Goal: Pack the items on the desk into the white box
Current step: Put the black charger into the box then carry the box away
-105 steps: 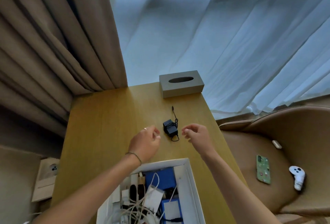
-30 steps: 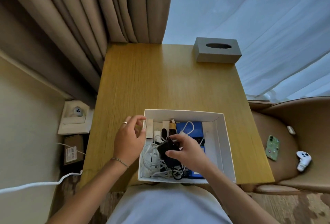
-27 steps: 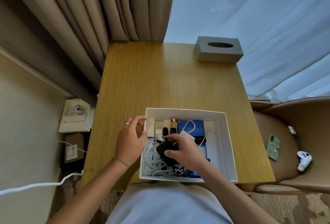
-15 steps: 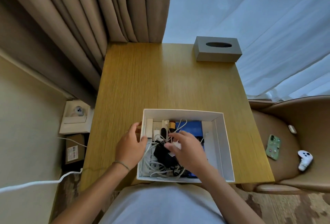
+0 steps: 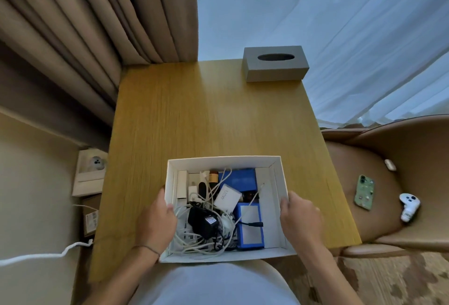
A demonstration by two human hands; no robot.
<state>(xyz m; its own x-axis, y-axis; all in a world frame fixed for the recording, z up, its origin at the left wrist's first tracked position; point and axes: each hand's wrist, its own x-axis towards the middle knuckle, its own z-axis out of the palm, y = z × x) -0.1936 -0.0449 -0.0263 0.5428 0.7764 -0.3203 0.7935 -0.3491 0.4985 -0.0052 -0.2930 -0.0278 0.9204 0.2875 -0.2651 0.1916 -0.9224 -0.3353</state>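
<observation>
The white box (image 5: 224,160) sits at the near edge of the wooden desk (image 5: 209,115), overhanging my lap. Inside lie a black power adapter (image 5: 202,222) on a tangle of white cables (image 5: 194,244), a white charger block (image 5: 226,198), blue boxes (image 5: 250,228) and small white packages. My left hand (image 5: 156,223) grips the box's left wall, fingers curled over the rim. My right hand (image 5: 300,219) holds the right wall the same way.
A grey tissue box (image 5: 275,63) stands at the desk's far right corner. To the right, a brown chair (image 5: 388,183) holds a green phone (image 5: 363,192), a white controller (image 5: 409,206) and a small white case (image 5: 390,165). Curtains hang behind. A wall socket (image 5: 93,163) sits left.
My right hand let go of the black adapter inside the box and moved out to the right wall. My left hand shifted onto the left rim.
</observation>
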